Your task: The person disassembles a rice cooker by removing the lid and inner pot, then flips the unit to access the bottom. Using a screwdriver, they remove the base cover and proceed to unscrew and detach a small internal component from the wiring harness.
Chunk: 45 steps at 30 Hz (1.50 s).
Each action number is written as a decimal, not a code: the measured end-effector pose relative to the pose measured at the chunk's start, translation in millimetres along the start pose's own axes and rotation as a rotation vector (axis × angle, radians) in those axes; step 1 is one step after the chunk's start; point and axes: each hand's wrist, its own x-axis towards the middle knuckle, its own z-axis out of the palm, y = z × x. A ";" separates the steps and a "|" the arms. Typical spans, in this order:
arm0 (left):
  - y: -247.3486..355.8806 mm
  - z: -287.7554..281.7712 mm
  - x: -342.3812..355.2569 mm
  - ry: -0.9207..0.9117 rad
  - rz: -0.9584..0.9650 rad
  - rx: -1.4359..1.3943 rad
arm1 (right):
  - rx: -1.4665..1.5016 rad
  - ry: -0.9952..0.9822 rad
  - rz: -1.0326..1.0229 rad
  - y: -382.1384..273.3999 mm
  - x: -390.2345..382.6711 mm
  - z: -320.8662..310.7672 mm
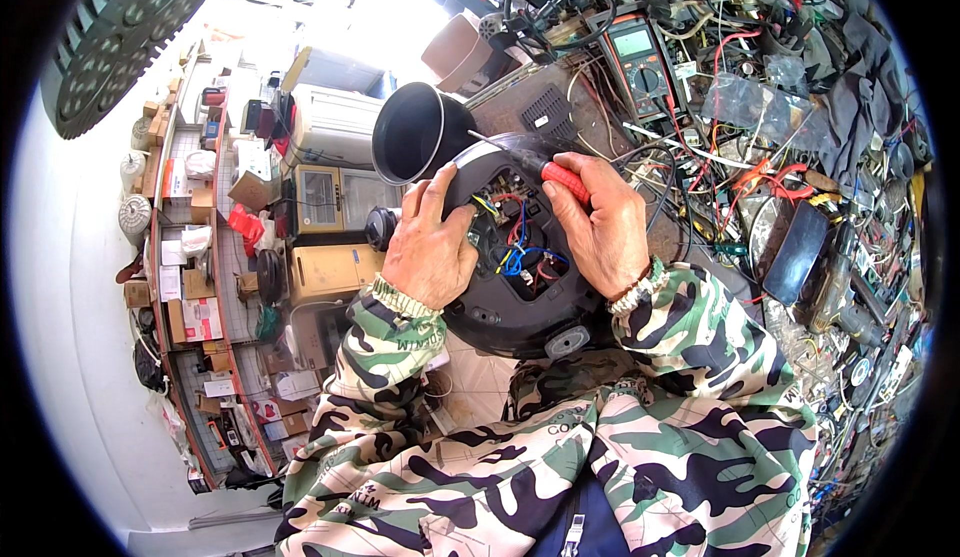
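A round black appliance base [495, 312] is tilted up in front of me, its open middle showing coloured wires [520, 257] and small parts. My left hand [430, 252] grips its upper left side with bent fingers. My right hand [610, 227] is closed on a red-handled screwdriver [565, 182], whose shaft points up-left across the appliance's upper rim. Whether its tip touches anything I cannot make out clearly. Just beyond the appliance, a black cylindrical pot [400, 137] lies on its side.
The cluttered bench holds a multimeter [635, 67], tangled cables, red-handled pliers [790, 187], a black phone [795, 252] and loose parts. At left stand shelves with boxes [200, 322] and cream appliances [335, 272]. A large perforated lamp [120, 42] hangs at upper left.
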 end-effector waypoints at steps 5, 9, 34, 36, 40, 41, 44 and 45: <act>-0.7 2.4 -1.1 0.001 -0.008 -0.019 | -0.020 -0.038 0.054 0.2 -1.8 -2.3; -3.3 5.9 -2.6 0.024 -0.006 -0.039 | -0.045 -0.022 0.012 4.4 -2.2 -0.8; -4.6 7.3 1.2 -0.020 0.007 -0.016 | -0.023 0.014 -0.026 6.0 -0.7 2.3; -6.9 9.2 -1.2 0.048 0.031 -0.070 | -0.018 0.011 -0.022 5.7 -0.5 2.8; -22.2 18.3 -10.0 0.181 0.043 -0.222 | -0.019 0.020 -0.034 6.8 -1.0 2.8; -23.0 18.8 -13.3 0.208 0.015 -0.266 | -0.017 0.020 -0.039 7.0 -1.0 3.1; -19.2 18.6 -23.5 0.284 -0.081 -0.375 | -0.010 0.024 -0.038 8.1 -1.2 3.2; -18.1 19.1 -26.3 0.287 -0.066 -0.339 | -0.011 0.023 -0.037 7.9 -0.9 3.2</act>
